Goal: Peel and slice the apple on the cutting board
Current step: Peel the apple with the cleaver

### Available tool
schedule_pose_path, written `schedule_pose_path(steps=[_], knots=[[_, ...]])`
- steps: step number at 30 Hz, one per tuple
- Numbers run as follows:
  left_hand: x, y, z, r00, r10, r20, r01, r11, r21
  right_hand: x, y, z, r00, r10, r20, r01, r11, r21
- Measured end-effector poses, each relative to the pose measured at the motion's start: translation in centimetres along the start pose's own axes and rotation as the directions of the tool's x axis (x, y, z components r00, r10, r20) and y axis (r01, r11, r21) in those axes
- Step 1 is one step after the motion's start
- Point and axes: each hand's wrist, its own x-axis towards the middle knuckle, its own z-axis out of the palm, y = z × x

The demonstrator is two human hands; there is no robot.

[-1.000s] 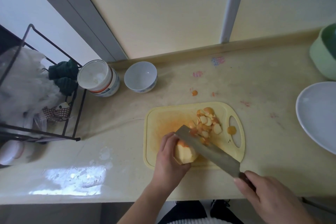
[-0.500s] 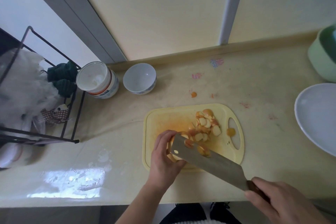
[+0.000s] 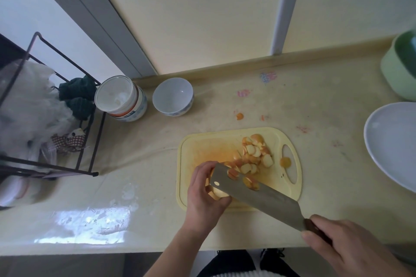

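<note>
My left hand [image 3: 206,195] grips the apple [image 3: 218,191] on the cutting board [image 3: 198,148]. My right hand [image 3: 346,247] clasps the cleaver [image 3: 258,195], with 2 slices stuck on its blade.

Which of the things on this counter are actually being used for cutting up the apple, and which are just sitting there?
In use: apple, held by the left hand; cleaver, held by the right hand; cutting board; slices.

Lying about: bowl, stacked bowls, plate, green container, wire rack, stray piece.
</note>
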Motion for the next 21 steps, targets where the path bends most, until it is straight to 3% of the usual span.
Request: schedule_pose_path(steps=[4, 9, 11, 15, 21], knots=[[-0.1, 0.8, -0.1, 0.999, -0.034, 0.017, 0.034, 0.999, -0.024, 0.3, 0.0, 0.0, 0.999, 0.027, 0.030, -0.029, 0.998, 0.054], [-1.0, 1.0, 0.2, 0.984, -0.011, 0.178, 0.015, 1.000, -0.020, 1.5, 0.8, -0.2, 0.994, 0.108, 0.009, -0.107, 0.980, 0.169], [-1.2, 0.5, 0.3, 0.987, -0.043, 0.156, 0.047, 0.999, -0.019, 1.5, 0.7, -0.7, 0.994, 0.105, 0.009, -0.105, 0.972, 0.212], [-0.9, -0.2, 0.2, 0.990, -0.116, 0.075, 0.118, 0.993, -0.019, 0.5, -0.2, -1.4, 0.998, -0.008, 0.068, 0.001, 0.995, 0.102], [0.1, 0.4, -0.2, 1.000, -0.006, -0.023, 0.005, 0.999, -0.036, -0.1, -1.1, -1.4, 0.999, -0.020, 0.031, 0.021, 1.000, -0.016]])
